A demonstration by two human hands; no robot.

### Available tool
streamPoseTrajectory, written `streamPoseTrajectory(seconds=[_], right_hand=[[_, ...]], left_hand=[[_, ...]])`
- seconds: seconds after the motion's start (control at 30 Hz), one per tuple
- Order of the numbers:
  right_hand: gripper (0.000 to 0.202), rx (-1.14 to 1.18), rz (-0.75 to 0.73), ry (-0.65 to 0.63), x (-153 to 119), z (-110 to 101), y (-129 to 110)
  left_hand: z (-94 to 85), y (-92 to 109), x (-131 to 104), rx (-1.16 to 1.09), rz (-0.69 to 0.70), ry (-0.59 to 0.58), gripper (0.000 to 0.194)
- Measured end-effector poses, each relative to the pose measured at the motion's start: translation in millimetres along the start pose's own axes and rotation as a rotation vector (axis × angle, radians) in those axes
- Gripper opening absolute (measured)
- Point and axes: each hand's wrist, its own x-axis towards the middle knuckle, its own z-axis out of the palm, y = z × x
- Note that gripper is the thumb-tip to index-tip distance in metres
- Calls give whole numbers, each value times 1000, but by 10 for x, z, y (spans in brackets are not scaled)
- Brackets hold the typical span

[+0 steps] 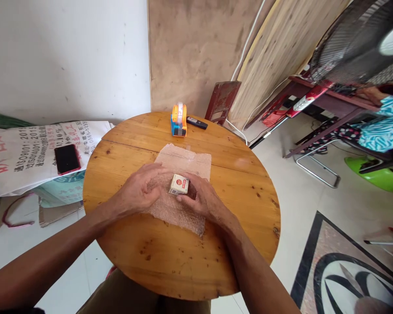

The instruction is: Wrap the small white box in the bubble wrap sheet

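A small white box with a red round mark (178,184) lies on a sheet of bubble wrap (193,162) on the round wooden table (144,253). My left hand (143,186) is over the left part of the wrap, its fingers apart and bent, a small gap from the box. My right hand (199,194) is at the right side of the box, thumb and fingers spread around its right edge; whether they touch it is hard to tell.
A tape dispenser (179,120) and a black utility knife (197,123) sit at the table's far edge. A phone (67,158) lies on white sacks at left. Behind the table is a chair (222,102); a fan (356,43) and a seated person (383,117) are at right.
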Motion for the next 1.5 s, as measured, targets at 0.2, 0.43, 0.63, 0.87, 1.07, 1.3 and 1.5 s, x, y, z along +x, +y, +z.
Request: streamPoseTrajectory(seconds=[0.2, 0.43, 0.63, 0.87, 1.07, 1.3, 1.5], right_hand=[[59, 88, 32, 12, -7, -91, -45], [61, 85, 37, 12, 10, -71, -20], [51, 263, 110, -26, -13, -208, -36], [52, 515, 205, -16, -79, -519, -102], [14, 384, 261, 64, -19, -277, -101], [20, 484, 278, 129, -22, -152, 7], [22, 520, 305, 140, -5, -171, -58]], left_hand=[[-165, 233, -353, 327, 229, -234, 49], [162, 205, -287, 376, 355, -162, 13], [101, 201, 69, 132, 197, -20, 14], [157, 129, 435, -37, -134, -160, 6], [252, 97, 396, -224, -223, -125, 8], [288, 99, 379, -349, -269, -114, 14], [303, 115, 370, -402, -298, -100, 12]])
